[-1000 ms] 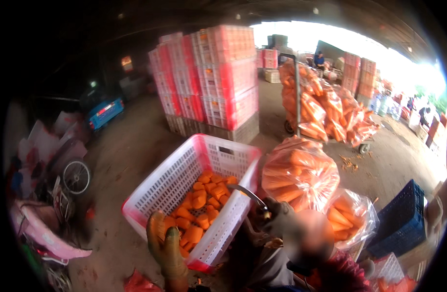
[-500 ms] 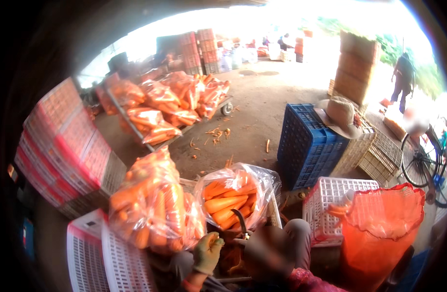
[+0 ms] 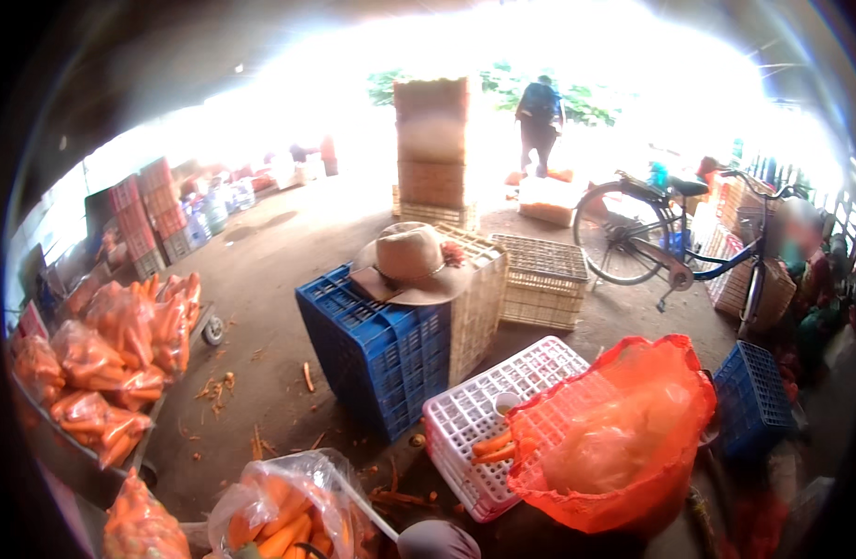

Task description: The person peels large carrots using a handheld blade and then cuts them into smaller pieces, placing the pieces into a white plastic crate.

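Observation:
An open clear plastic bag of carrots stands at the lower edge, left of my grey-clad knee. At its bottom a small greenish patch shows, perhaps the tip of my gloved left hand; its fingers cannot be made out. A dark curved strip lies over the carrots beside it, and whatever holds it is cut off. My right hand is out of the picture. Left of this bag, a filled bag of carrots is partly visible. Several loose carrots rest on an upturned white crate.
A red mesh sack stands by the white crate. Beyond are a blue crate with a hat, pale crates, a bicycle and a person. A cart of bagged carrots is at left.
The view has swung right and upward, so the bags and cart sit farther left and lower. My gloved left hand, plainly visible before, has nearly or wholly left the picture.

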`<act>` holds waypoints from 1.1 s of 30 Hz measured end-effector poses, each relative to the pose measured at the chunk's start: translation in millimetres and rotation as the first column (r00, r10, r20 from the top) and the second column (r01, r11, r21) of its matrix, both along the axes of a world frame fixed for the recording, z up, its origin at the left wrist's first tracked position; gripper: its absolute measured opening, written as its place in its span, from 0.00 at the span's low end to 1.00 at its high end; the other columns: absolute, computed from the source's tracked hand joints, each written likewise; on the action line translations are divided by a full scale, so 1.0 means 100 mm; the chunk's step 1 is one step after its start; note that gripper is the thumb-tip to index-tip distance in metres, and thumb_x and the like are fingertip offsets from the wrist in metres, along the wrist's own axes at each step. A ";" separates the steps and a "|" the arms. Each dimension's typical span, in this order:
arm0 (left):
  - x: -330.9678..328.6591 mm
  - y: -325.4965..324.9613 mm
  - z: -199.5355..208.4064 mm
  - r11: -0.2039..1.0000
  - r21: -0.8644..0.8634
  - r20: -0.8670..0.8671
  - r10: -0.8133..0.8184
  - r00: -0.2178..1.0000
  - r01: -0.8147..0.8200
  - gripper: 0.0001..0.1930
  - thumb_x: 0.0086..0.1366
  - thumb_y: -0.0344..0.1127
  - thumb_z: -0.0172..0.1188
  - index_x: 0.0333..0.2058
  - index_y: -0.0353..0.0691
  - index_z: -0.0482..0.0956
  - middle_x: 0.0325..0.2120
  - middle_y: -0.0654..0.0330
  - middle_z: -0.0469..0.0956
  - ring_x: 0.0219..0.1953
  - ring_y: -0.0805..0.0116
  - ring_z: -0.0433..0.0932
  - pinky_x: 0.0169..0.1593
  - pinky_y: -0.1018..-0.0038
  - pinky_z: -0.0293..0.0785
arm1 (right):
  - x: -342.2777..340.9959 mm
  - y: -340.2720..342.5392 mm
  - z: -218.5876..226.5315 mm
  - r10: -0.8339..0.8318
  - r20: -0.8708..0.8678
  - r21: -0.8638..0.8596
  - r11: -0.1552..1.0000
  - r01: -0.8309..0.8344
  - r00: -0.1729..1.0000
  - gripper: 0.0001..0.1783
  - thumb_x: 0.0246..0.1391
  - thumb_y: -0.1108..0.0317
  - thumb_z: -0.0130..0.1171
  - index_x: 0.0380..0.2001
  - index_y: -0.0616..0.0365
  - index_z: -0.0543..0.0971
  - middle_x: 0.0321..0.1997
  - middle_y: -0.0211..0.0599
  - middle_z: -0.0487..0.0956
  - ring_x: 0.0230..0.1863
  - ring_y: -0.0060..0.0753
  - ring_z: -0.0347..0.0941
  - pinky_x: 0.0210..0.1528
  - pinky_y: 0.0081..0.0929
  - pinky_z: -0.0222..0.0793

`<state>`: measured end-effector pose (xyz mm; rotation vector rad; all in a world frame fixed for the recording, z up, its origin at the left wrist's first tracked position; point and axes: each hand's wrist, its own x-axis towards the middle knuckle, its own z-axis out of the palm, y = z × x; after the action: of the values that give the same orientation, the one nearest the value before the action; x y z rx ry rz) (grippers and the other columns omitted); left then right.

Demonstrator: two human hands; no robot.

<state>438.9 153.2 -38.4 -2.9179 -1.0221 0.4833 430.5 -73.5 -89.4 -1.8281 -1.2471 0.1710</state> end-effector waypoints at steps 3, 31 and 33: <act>0.01 -0.02 0.05 0.998 -0.012 -0.052 -0.059 0.997 0.059 0.29 0.49 0.47 0.63 0.48 0.38 0.69 0.39 0.50 0.74 0.40 0.52 0.74 0.44 0.59 0.70 | -0.01 -0.01 -0.11 -0.014 -0.080 0.086 0.996 0.021 0.997 0.11 0.46 0.67 0.53 0.36 0.49 0.77 0.26 0.40 0.73 0.28 0.39 0.72 0.38 0.33 0.66; -2.06 -1.39 1.10 -0.425 -0.703 -0.347 0.905 0.246 0.571 0.20 0.64 0.44 0.53 0.48 0.36 0.67 0.36 0.59 0.74 0.37 0.69 0.74 0.42 0.75 0.73 | -0.39 0.00 1.67 0.043 -0.923 0.116 0.979 0.169 0.384 0.14 0.46 0.74 0.62 0.35 0.60 0.70 0.27 0.30 0.73 0.26 0.21 0.71 0.27 0.20 0.70; -2.07 -1.38 1.06 -0.433 -0.714 -0.333 0.901 0.276 0.550 0.19 0.64 0.44 0.52 0.49 0.39 0.68 0.37 0.59 0.74 0.38 0.67 0.75 0.42 0.73 0.74 | -0.55 -0.04 1.66 0.115 -0.846 0.149 0.989 0.024 0.521 0.13 0.46 0.73 0.62 0.35 0.60 0.71 0.29 0.29 0.74 0.29 0.20 0.71 0.31 0.18 0.69</act>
<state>232.2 15.5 67.4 0.3713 0.6286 0.3199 375.4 -77.1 76.9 -1.2617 -0.5478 0.8888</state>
